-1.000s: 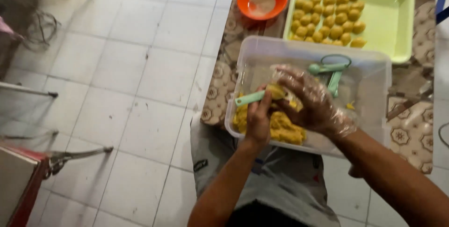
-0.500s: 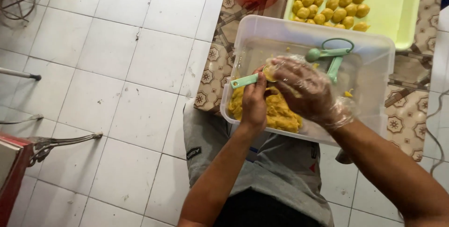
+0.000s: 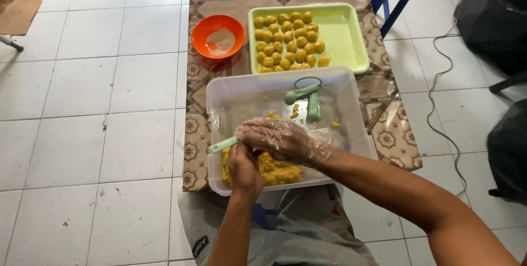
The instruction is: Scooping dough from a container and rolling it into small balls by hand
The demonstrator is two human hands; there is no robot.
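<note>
Left hand (image 3: 244,163) gripping green scoop (image 3: 224,144), gloved right hand (image 3: 280,139) cupped over it, above yellow dough (image 3: 274,170)

White tiled floor (image 3: 88,107) under a brown patterned table (image 3: 392,134).

My right hand (image 3: 285,140) wears a thin, crinkly clear plastic glove. Tub (image 3: 351,107) is translucent smooth plastic; dough (image 3: 274,170) looks rough, moist, crumbly. Glossy plastic tray (image 3: 346,35) and bowl (image 3: 206,30). Counter (image 3: 395,134) cover shiny; floor (image 3: 110,107) glazed tile.
</note>
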